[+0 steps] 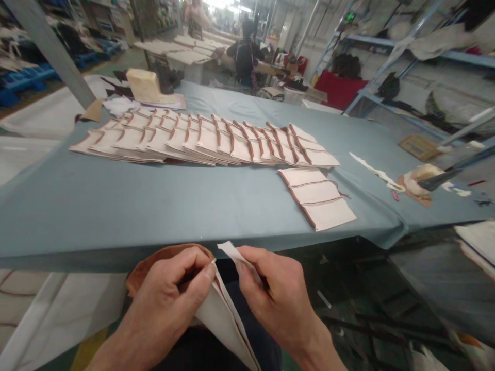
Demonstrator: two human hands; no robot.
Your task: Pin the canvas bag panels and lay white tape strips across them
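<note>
My left hand [174,288] pinches the top corner of a cream fabric panel with brown edging [222,319], which hangs down over my lap. Brown material [154,260] bulges out behind that hand, partly hidden by it. A short white strip [232,251] is gripped between the thumb and fingers of my right hand [270,293], just right of the panel's corner. The strip and the corner are apart. Beyond my hands, a single cream panel with brown seams [317,198] lies near the front edge of the blue-grey table [154,201].
A long overlapping row of similar cream panels [201,139] stretches across the table. Behind it stands a yellowish block [145,85]. White scraps and a brown piece [415,188] lie at the right. Another person [245,54] is in the background, near metal shelving [417,49].
</note>
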